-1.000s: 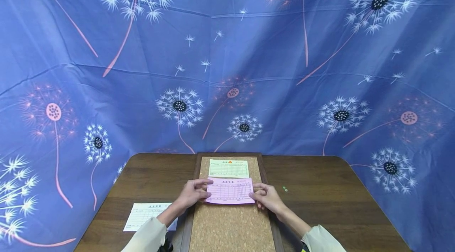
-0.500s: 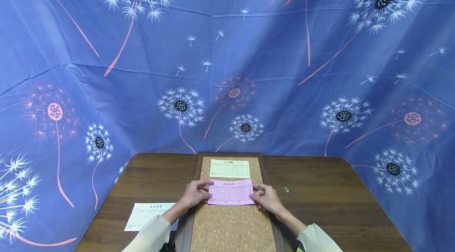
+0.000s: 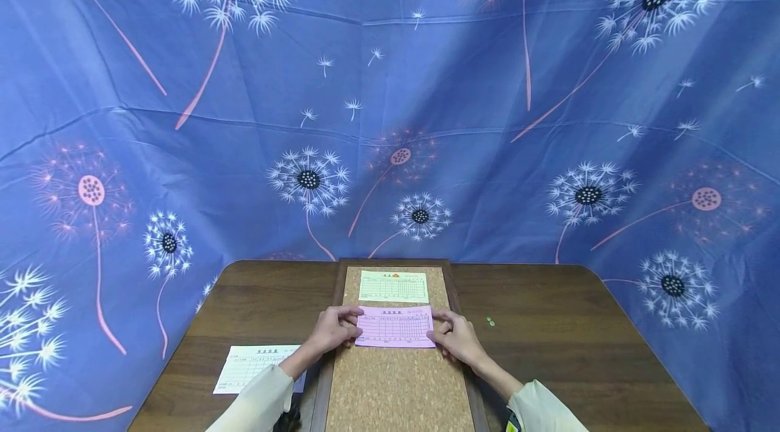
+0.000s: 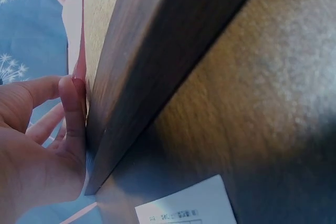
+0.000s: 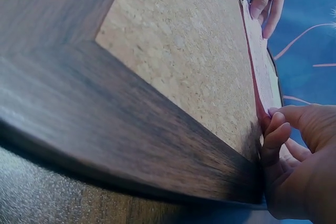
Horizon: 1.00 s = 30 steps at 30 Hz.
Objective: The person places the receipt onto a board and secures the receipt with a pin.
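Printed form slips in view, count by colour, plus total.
Pink printed slip: 1, held at its ends by the left hand and right hand
Pale green printed slip: 1, on the framed corkboard
White printed slip: 1, on the wooden table, partly hidden by the left forearm
Total: 3

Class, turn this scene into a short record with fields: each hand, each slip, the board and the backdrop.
Left hand: pinches the pink slip at its left end
Right hand: pinches its right end
Pink slip: over the board, nearer the person than the green slip
Green slip: at the board's far end
White slip: on the table, left of the board
Board: cork, dark wooden frame
Backdrop: blue, dandelion print
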Tool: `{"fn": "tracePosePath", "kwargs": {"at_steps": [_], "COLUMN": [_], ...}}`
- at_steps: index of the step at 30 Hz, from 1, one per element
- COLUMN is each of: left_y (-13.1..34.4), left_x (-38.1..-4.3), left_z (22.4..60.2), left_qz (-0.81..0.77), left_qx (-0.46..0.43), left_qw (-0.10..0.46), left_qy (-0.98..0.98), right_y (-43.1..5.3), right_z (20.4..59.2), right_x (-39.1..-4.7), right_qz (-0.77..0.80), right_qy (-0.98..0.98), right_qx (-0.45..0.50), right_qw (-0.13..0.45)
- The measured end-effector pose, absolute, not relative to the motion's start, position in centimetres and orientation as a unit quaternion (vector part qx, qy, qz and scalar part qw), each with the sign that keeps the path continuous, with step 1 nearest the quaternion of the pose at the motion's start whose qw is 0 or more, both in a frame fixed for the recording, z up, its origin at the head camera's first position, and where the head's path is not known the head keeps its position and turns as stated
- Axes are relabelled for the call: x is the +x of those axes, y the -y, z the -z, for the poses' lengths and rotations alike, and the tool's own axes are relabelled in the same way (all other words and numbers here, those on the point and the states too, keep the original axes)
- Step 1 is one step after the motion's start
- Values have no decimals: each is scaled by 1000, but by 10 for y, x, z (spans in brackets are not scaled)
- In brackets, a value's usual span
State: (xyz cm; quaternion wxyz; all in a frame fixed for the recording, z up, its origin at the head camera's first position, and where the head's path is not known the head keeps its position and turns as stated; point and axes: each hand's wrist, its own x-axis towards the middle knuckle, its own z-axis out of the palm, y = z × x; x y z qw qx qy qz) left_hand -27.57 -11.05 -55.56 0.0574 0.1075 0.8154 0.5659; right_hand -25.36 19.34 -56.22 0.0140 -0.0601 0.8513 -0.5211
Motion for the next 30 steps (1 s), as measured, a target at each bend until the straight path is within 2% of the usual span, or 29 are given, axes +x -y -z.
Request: {"fn": "tracePosePath", "kwargs": {"at_steps": [10,30], "left_y": [112,112], "left_x": [-268,-280], "left_z": [556,550], "left_qz": [-554,-538], "left_qx": [97,92], "left_qw": [76,74], "left_qy": [-824,-835], "right_y": [-192,-196], "right_z": [565,558], "right_x": [-244,-256], "right_qz": [513,536], "right_qy": [-856,-842], "right_qx": [-56,-51], "right_qw": [10,36]}}
